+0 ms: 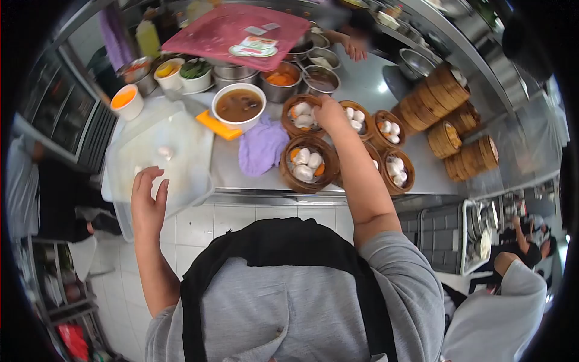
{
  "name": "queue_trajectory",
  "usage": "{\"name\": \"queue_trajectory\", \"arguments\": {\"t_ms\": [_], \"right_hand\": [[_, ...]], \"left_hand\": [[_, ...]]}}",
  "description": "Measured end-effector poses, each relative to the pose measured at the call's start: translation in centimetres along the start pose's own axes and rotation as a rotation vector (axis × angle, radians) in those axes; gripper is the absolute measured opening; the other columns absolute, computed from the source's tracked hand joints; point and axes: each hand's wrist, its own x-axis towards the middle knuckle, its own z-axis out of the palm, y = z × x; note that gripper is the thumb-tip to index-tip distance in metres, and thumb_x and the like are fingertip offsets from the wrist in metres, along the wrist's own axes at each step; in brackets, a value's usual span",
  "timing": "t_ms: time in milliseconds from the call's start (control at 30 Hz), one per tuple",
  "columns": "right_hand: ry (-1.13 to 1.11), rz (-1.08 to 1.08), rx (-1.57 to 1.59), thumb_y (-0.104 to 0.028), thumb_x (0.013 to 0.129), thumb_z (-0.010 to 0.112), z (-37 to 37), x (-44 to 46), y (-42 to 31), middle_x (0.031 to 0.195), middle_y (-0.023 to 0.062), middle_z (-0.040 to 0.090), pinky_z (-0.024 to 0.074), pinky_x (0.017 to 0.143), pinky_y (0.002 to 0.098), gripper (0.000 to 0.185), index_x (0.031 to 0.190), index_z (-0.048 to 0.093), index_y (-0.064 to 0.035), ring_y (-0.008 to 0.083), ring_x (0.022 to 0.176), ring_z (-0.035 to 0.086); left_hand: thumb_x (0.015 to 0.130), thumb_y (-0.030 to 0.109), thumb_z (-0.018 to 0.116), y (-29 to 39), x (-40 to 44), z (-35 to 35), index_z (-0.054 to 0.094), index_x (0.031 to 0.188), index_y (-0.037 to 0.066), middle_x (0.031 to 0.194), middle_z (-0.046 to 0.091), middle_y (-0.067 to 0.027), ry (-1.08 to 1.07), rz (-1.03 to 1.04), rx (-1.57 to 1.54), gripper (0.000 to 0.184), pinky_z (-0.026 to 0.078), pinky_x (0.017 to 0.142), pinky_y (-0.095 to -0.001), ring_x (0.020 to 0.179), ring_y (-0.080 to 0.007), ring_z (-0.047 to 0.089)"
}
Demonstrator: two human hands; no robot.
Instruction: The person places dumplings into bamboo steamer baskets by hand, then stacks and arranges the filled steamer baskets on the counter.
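Over the front edge of a translucent plastic tray (187,139), my left hand (149,196) is raised with its fingers apart and nothing in it. White dumpling pieces (165,153) lie in that tray. My right hand (329,113) reaches to the right rim of a bamboo steamer (286,123) holding white dumplings and orange slices; its fingertips are bent down and what they hold, if anything, is hidden. Nearer me is another filled steamer (309,187). More steamers of dumplings (397,172) stand to the right, partly behind my right forearm.
A bowl of brown soup (239,107), a yellow scraper (218,125) and a purple cloth (263,146) lie mid-table. Behind are a red board (208,37) and metal pots. Stacked steamers (431,99) stand right. Another person's hand (354,47) is across the table; other people stand left and right.
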Motion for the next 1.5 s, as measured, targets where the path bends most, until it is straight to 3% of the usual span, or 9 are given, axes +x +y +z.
{"name": "queue_trajectory", "arguments": {"t_ms": [67, 200, 333, 500, 667, 833, 1033, 1200, 1500], "right_hand": [[0.107, 0.008, 0.020, -0.019, 0.086, 0.054, -3.1, -2.0, -0.5, 0.106, 0.0241, 0.063, 0.0484, 0.088, 0.0469, 0.030, 0.108, 0.061, -0.0002, 0.0406, 0.099, 0.061], [0.312, 0.092, 0.046, -0.018, 0.088, 0.050, -8.6, -5.7, 1.2, 0.101, 0.0216, 0.065, 0.0492, 0.086, 0.0458, 0.025, 0.104, 0.066, -0.0078, 0.0361, 0.097, 0.062], [0.384, 0.331, -0.038, -0.023, 0.090, 0.050, -13.5, -10.3, 8.0, 0.106, 0.0162, 0.065, 0.0484, 0.085, 0.0425, 0.027, 0.111, 0.065, -0.0133, 0.0350, 0.100, 0.061], [0.239, 0.492, -0.153, -0.031, 0.090, 0.052, -14.1, -14.7, 21.7, 0.104, 0.0223, 0.064, 0.0478, 0.085, 0.0453, 0.033, 0.107, 0.064, -0.0050, 0.0398, 0.101, 0.059], [0.052, 0.483, 0.050, -0.026, 0.088, 0.055, -11.1, -16.1, 28.9, 0.102, 0.0278, 0.063, 0.0470, 0.088, 0.0454, 0.035, 0.110, 0.060, 0.0009, 0.0421, 0.102, 0.059], [0.017, 0.386, 0.082, -0.022, 0.089, 0.053, -11.4, -16.6, 28.6, 0.102, 0.0281, 0.063, 0.0468, 0.087, 0.0460, 0.037, 0.117, 0.056, 0.0010, 0.0430, 0.100, 0.059], [-0.017, 0.227, 0.187, -0.021, 0.089, 0.051, -11.6, -16.0, 31.5, 0.102, 0.0285, 0.062, 0.0473, 0.086, 0.0450, 0.035, 0.115, 0.057, 0.0019, 0.0433, 0.100, 0.059], [0.017, 0.084, 0.243, -0.017, 0.090, 0.052, -11.4, -14.9, 35.1, 0.100, 0.0276, 0.064, 0.0482, 0.084, 0.0443, 0.031, 0.114, 0.059, 0.0015, 0.0426, 0.097, 0.061], [0.064, 0.111, 0.095, -0.015, 0.091, 0.051, -16.2, -16.0, 34.3, 0.097, 0.0237, 0.065, 0.0487, 0.081, 0.0400, 0.029, 0.113, 0.060, 0.0013, 0.0373, 0.093, 0.064]], "left_hand": [[0.084, -0.002, 0.061, 1.1, 0.8, 0.5, 0.059, 0.104, 0.002, 0.108, 0.060, -0.0094, 0.010, 0.050, -0.029, 0.021, 0.049, 0.080, -0.0317, 0.098, -0.0219, 0.059], [0.081, -0.007, 0.061, 2.9, 1.7, 3.6, 0.060, 0.100, 0.001, 0.109, 0.059, -0.0139, -0.091, 0.192, -0.241, 0.020, 0.053, 0.075, -0.0273, 0.096, -0.0218, 0.060], [0.082, -0.001, 0.064, 5.6, 1.4, 7.2, 0.060, 0.102, 0.004, 0.108, 0.060, -0.0120, -0.261, 0.202, -0.390, 0.021, 0.051, 0.077, -0.0310, 0.095, -0.0243, 0.060], [0.087, -0.001, 0.059, 9.9, -0.6, 11.2, 0.058, 0.109, 0.003, 0.112, 0.059, -0.0095, -0.644, 0.096, -0.561, 0.022, 0.051, 0.082, -0.0286, 0.098, -0.0166, 0.060], [0.093, 0.008, 0.057, 16.3, -2.5, 16.0, 0.034, 0.142, 0.005, 0.138, 0.045, -0.0106, -1.025, -0.140, -0.782, 0.054, 0.041, 0.101, -0.0323, 0.121, -0.0193, 0.049], [0.091, 0.015, 0.061, 21.6, -4.4, 21.1, 0.024, 0.145, -0.002, 0.146, 0.035, -0.0174, -0.947, -0.233, -0.712, 0.068, 0.043, 0.099, -0.0353, 0.126, -0.0262, 0.047], [0.094, 0.011, 0.055, 26.5, -5.5, 22.7, 0.023, 0.147, 0.005, 0.146, 0.034, -0.0166, -0.767, -0.219, -0.593, 0.063, 0.041, 0.102, -0.0350, 0.129, -0.0258, 0.044], [0.093, 0.013, 0.056, 26.8, -6.2, 23.6, 0.023, 0.147, 0.006, 0.141, 0.038, -0.0205, -0.766, -0.261, -0.460, 0.063, 0.047, 0.095, -0.0352, 0.126, -0.0279, 0.047], [0.093, 0.015, 0.055, 24.0, -5.6, 26.8, 0.019, 0.147, 0.000, 0.146, 0.031, -0.0249, -0.760, -0.212, -0.465, 0.067, 0.046, 0.097, -0.0357, 0.126, -0.0312, 0.047]]}}
